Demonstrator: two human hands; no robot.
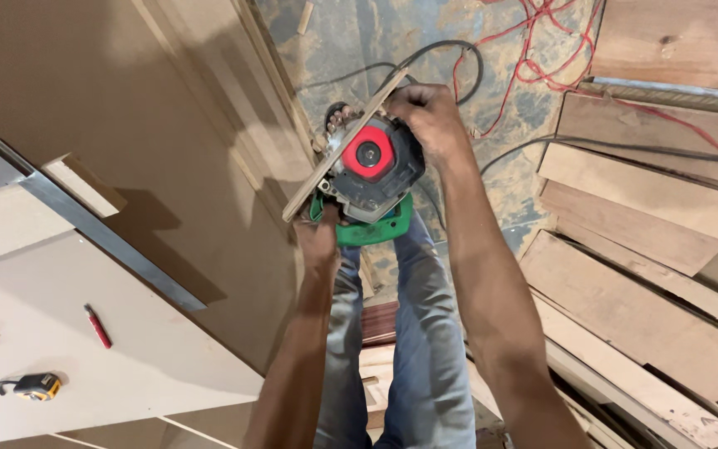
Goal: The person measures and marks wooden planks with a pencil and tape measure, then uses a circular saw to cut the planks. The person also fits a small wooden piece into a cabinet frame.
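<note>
A circular saw (371, 170) with a dark body, a red round cap and a green handle hangs over the floor in front of my legs. My right hand (427, 116) grips the saw's top, beside a thin wooden strip (344, 145) that runs diagonally along the saw's left side. My left hand (319, 241) holds the saw from below, near the green handle and the strip's lower end. A bare foot (336, 116) shows just beyond the saw.
A pale board (68, 333) lies at left with a metal straightedge (101, 229), a red pencil (97, 326) and a yellow tape measure (33, 386). Stacked wood planks (641, 274) fill the right. Red and black cables (533, 58) trail over the dusty floor.
</note>
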